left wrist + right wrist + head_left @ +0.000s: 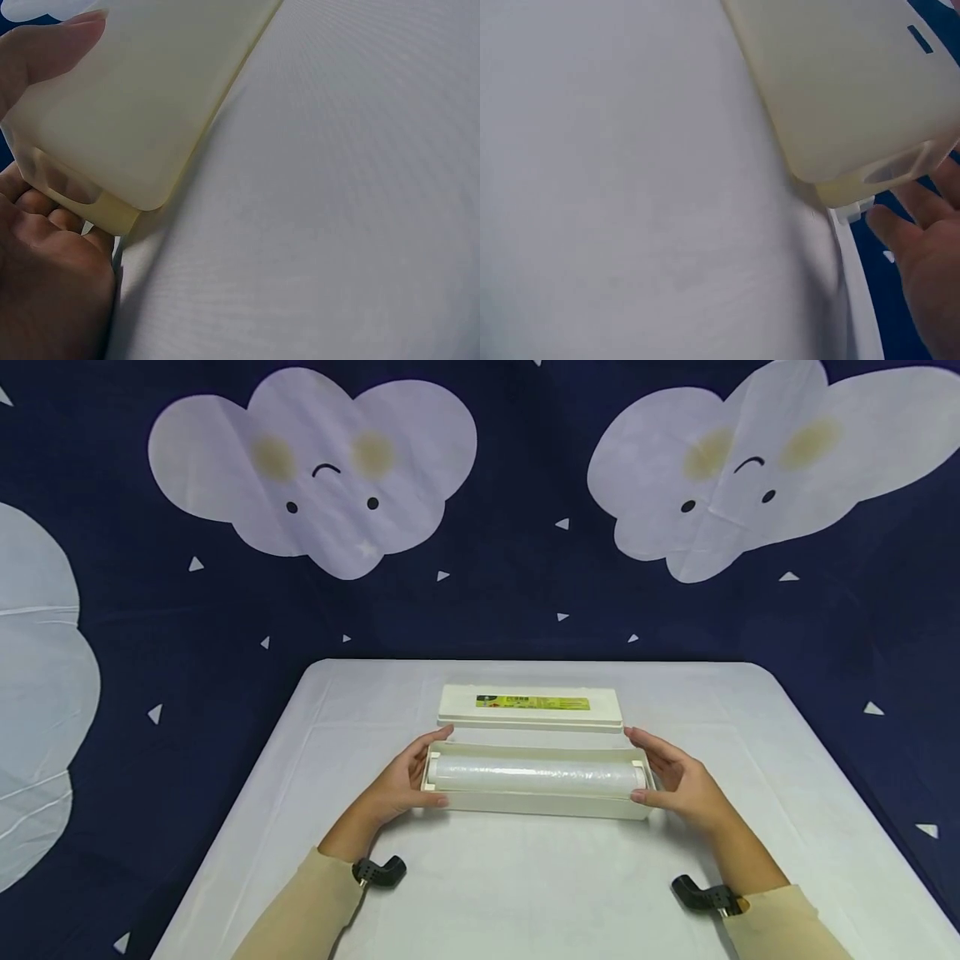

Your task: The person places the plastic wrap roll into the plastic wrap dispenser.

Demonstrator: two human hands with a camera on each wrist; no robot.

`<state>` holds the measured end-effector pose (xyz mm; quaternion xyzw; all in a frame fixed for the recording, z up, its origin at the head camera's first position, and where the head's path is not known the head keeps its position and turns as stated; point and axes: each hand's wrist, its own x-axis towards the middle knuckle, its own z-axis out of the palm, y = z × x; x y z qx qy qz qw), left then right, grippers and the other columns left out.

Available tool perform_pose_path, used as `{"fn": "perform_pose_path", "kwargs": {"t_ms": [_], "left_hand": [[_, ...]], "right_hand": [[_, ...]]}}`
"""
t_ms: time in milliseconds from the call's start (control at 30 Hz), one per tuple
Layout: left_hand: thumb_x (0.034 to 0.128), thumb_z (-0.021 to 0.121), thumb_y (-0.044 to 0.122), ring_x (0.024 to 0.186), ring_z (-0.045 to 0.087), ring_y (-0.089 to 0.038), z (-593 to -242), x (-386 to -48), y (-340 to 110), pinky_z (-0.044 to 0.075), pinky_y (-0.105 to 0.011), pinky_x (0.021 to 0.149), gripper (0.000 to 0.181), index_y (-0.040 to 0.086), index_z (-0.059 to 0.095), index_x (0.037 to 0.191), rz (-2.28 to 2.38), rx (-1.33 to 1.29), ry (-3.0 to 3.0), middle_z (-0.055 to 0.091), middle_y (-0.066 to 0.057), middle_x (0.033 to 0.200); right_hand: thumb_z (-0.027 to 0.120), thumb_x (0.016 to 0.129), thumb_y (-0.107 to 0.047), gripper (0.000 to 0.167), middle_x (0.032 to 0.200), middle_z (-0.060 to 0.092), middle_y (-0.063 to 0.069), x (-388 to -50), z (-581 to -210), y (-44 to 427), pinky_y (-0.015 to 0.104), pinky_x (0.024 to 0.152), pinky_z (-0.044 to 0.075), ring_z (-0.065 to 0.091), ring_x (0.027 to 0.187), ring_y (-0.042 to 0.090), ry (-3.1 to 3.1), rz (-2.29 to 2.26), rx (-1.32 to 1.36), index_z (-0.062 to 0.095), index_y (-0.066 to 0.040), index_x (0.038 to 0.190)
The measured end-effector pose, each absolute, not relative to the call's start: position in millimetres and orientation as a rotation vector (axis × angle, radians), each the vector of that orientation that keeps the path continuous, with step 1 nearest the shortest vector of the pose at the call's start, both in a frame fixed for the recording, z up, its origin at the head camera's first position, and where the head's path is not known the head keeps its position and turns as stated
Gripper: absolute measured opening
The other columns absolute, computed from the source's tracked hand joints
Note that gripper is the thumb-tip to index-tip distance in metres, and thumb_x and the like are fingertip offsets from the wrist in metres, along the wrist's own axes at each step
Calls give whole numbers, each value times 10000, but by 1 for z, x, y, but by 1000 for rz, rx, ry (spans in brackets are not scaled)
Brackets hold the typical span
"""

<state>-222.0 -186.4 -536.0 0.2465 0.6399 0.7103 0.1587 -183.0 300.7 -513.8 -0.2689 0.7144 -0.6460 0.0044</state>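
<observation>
A long cream box (536,803) holds a roll of clear film (536,772), its top uncovered. The left hand (401,783) grips the box's left end, thumb on the front wall and fingers round the end. At the other end the right hand (686,785) holds it the same way. In the left wrist view the left thumb lies on the box wall (142,97), with the left hand (52,262) at its end. The right wrist view shows the box (847,90) and the right hand's fingers (922,202) by its end; the thumb is mostly out of frame.
Behind the box lies a cream lid (457,706) with a yellow-green label. Both rest within the white-covered table (525,893). A dark blue cloth (517,602) with cloud shapes hangs beyond the far edge. Each wrist wears a small black camera mount.
</observation>
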Motion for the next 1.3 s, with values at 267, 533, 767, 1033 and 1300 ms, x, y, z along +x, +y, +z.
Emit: {"fn": "perform_pose_path", "kwargs": {"t_ms": [267,533,767,1033,1300], "left_hand": [[692,884,-192,1458,393,-370,-535,-221,-186,432,-354,1130,1147,137,346,1650,2025,704,1837,312,-223,1657],[692,889,-187,1452,403,-365,-536,-222,-185,437,-359,1126,1151,141,344,1651,2022,709,1833,307,-228,1658],[703,894,-174,1476,358,-385,-535,-221,-186,417,-326,1136,1154,157,335,1658,1998,725,1862,259,-258,1667],[700,906,-163,1468,379,-375,-533,-220,-187,422,-330,1132,1168,162,329,1662,1986,705,1872,300,-247,1650],[745,908,-111,1512,302,-390,-533,-226,-194,357,-289,1168,1123,117,304,1664,1917,810,1902,261,-227,1680]], "right_hand": [[870,712,200,1069,1654,255,315,-178,-523,299,219,1163,323,265,1548,274,2267,-1982,-786,299,83,1608],[897,680,194,1105,1649,286,300,-175,-526,297,198,1131,360,316,1527,255,2315,-1975,-730,314,68,1609],[903,684,182,1108,1659,298,266,-175,-530,300,198,1137,347,308,1532,265,2329,-1969,-700,317,53,1615],[948,694,87,1115,1670,321,201,-175,-529,298,200,1147,328,328,1522,177,2363,-1947,-663,340,4,1624],[941,692,104,1110,1672,315,204,-176,-529,298,215,1148,334,321,1528,223,2351,-1959,-682,343,6,1623]]}}
